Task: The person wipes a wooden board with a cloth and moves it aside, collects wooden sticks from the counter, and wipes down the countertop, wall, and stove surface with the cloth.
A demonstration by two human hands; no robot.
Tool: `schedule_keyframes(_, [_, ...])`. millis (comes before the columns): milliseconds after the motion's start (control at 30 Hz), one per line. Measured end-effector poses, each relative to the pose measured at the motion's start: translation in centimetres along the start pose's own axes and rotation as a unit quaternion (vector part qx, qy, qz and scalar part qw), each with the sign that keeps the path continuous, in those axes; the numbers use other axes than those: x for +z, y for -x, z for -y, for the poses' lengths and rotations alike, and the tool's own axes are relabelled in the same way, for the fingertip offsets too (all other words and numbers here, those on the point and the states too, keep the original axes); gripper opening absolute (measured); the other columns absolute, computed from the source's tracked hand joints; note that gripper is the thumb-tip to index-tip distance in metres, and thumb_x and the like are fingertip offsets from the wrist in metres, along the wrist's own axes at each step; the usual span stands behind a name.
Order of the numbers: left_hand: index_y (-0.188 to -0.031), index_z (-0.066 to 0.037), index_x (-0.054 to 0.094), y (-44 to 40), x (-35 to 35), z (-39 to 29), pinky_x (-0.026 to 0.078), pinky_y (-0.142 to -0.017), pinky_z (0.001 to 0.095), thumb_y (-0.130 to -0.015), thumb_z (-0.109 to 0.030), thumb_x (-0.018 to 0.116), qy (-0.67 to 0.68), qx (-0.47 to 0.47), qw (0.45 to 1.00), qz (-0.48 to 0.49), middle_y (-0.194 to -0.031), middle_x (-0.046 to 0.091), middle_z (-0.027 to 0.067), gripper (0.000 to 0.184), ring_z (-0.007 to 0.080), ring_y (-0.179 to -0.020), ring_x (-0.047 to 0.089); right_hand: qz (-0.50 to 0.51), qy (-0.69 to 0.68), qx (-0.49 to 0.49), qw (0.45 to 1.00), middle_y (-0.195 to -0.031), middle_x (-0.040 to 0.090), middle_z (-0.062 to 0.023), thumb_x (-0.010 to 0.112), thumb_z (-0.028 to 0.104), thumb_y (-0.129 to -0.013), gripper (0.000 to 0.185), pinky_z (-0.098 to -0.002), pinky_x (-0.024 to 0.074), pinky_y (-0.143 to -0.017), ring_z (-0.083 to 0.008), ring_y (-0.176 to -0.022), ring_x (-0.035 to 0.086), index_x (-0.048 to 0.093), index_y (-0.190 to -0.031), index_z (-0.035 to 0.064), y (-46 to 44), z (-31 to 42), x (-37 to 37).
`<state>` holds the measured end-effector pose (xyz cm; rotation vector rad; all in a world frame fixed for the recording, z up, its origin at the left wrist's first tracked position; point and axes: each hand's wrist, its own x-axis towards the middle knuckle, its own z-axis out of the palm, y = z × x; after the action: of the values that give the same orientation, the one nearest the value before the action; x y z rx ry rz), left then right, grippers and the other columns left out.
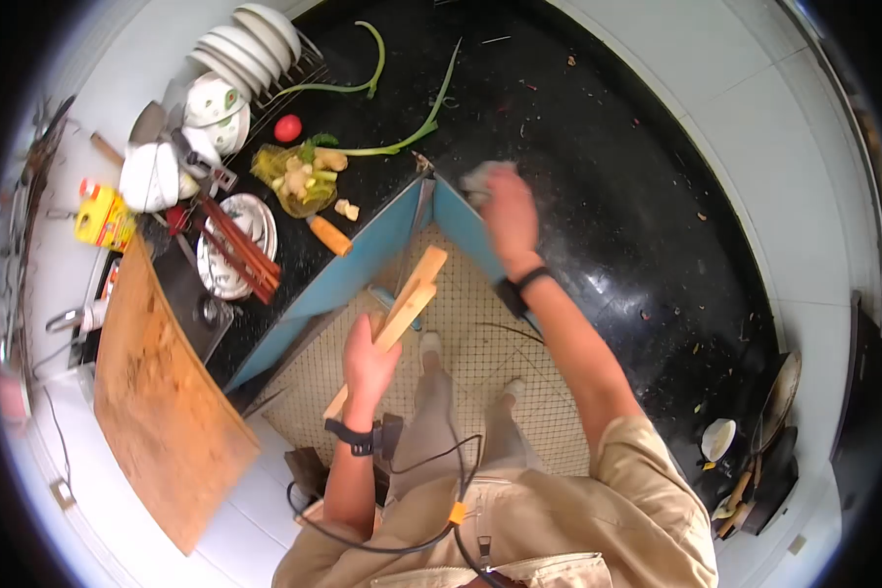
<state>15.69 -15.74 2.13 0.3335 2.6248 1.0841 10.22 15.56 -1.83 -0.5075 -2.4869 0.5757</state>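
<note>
My right hand (512, 223) is closed on a crumpled grey cloth (476, 182), pressed to the black countertop (598, 196) near the inner corner. Lower and to the left, my left hand (367, 361) grips a pale wooden object (419, 299) with two flat bars, held over the tiled floor; its full shape is partly hidden by the hand. Scraps and crumbs are scattered on the countertop to the right of the cloth. Left of the corner lie ginger in a yellow net bag (299, 186), green onion stalks (402, 147) and a red tomato (287, 127).
White bowls (235, 54) stand in a rack at the back left. Red-brown chopsticks (235, 245) lie over plates (260, 211) by the sink. A large wooden board (167, 402) leans at left. A wok (782, 402) and a white bowl (718, 439) sit at right.
</note>
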Motion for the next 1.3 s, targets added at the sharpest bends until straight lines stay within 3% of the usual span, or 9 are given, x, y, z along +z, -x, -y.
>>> schedule_keyframes(67, [-0.101,-0.003,0.054,-1.1,-1.0,-0.3,0.050,-0.075,0.0451,-0.075,-0.012,0.072,0.029,-0.032,0.999,0.004,-0.094,0.063,0.0200,0.033,0.0398,-0.089,0.063,0.000,0.059,-0.127,0.990,-0.128,0.058,-0.0188,0.058,0.013,-0.085,0.034,-0.0424,0.0376,-0.110,-0.0375,-0.127,0.048,0.060,-0.118,0.0027,-4.1,3.4,4.7])
schedule_keyframes(300, [-0.101,-0.002,0.052,-5.8,-1.6,0.8,0.049,-0.073,0.0439,-0.075,-0.008,0.070,0.008,-0.030,1.000,0.004,-0.089,0.061,0.0173,0.031,0.0398,-0.085,0.061,0.023,0.120,-0.088,0.989,-0.138,0.054,-0.0173,0.057,0.017,-0.090,0.039,-0.0470,0.0293,-0.117,-0.0366,-0.136,0.041,0.058,-0.126,0.0022,-2.1,1.5,5.9])
schedule_keyframes(533, [-0.105,-0.003,0.053,-9.4,0.3,-2.4,0.048,-0.074,0.0437,-0.077,-0.010,0.071,0.048,-0.010,0.998,0.032,-0.092,0.062,0.0179,0.034,0.0389,-0.086,0.061,-0.006,0.215,0.186,0.959,-0.143,0.052,-0.0150,0.053,0.012,-0.098,0.033,-0.0392,0.0357,-0.113,-0.0320,-0.137,0.043,0.060,-0.130,0.0051,21.5,-12.4,-15.0])
schedule_keyframes(633, [-0.107,-0.003,0.054,-9.0,0.7,-2.8,0.049,-0.075,0.0430,-0.078,-0.011,0.071,0.070,0.007,0.997,0.033,-0.093,0.062,0.0183,0.035,0.0383,-0.087,0.062,0.006,0.186,0.307,0.933,-0.136,0.058,-0.0175,0.053,0.012,-0.099,0.030,-0.0381,0.0415,-0.108,-0.0314,-0.130,0.052,0.062,-0.126,0.0044,19.8,-13.2,-18.4])
schedule_keyframes(800, [-0.110,-0.001,0.054,-7.5,0.6,-3.7,0.049,-0.076,0.0422,-0.077,-0.009,0.070,0.069,0.006,0.997,0.018,-0.095,0.062,0.0190,0.037,0.0384,-0.088,0.062,-0.029,-0.015,0.070,0.997,-0.137,0.057,-0.0141,0.045,0.012,-0.098,0.036,-0.0373,0.0465,-0.102,-0.0292,-0.127,0.054,0.057,-0.132,0.0078,1.8,-2.5,-6.3])
schedule_keyframes(833, [-0.110,-0.001,0.054,-7.3,0.5,-3.6,0.049,-0.077,0.0424,-0.077,-0.009,0.070,0.067,-0.001,0.998,0.009,-0.095,0.062,0.0192,0.037,0.0388,-0.088,0.061,0.057,-0.304,0.259,0.915,-0.140,0.053,-0.0151,0.043,0.020,-0.099,0.039,-0.0381,0.0421,-0.107,-0.0283,-0.131,0.050,0.055,-0.134,0.0070,-2.5,1.6,-4.6])
schedule_keyframes(867, [-0.109,0.000,0.054,-6.9,0.4,-3.5,0.049,-0.077,0.0427,-0.077,-0.008,0.070,0.064,-0.009,0.998,0.000,-0.096,0.062,0.0194,0.037,0.0392,-0.088,0.061,0.043,-0.063,0.024,0.997,-0.143,0.051,-0.0144,0.043,0.019,-0.097,0.042,-0.0384,0.0359,-0.112,-0.0288,-0.135,0.045,0.053,-0.135,0.0046,-4.2,-0.2,2.2])
schedule_keyframes(933, [-0.109,0.000,0.054,-6.4,0.6,-3.5,0.048,-0.076,0.0429,-0.077,-0.008,0.070,0.042,0.007,0.999,-0.018,-0.094,0.061,0.0196,0.037,0.0389,-0.086,0.060,0.030,0.129,-0.087,0.987,-0.142,0.051,-0.0151,0.045,0.017,-0.094,0.044,-0.0397,0.0345,-0.114,-0.0317,-0.135,0.045,0.052,-0.135,0.0008,-6.7,1.1,8.5])
schedule_keyframes(1300, [-0.101,-0.001,0.052,-7.7,2.1,-11.1,0.048,-0.074,0.0383,-0.081,-0.009,0.070,0.035,0.036,0.998,-0.027,-0.087,0.059,0.0158,0.028,0.0298,-0.078,0.059,-0.014,0.180,0.223,0.958,-0.143,0.049,-0.0207,0.041,0.003,-0.093,0.042,-0.0394,0.0358,-0.113,-0.0339,-0.134,0.046,0.053,-0.133,0.0005,16.3,-18.8,-18.0])
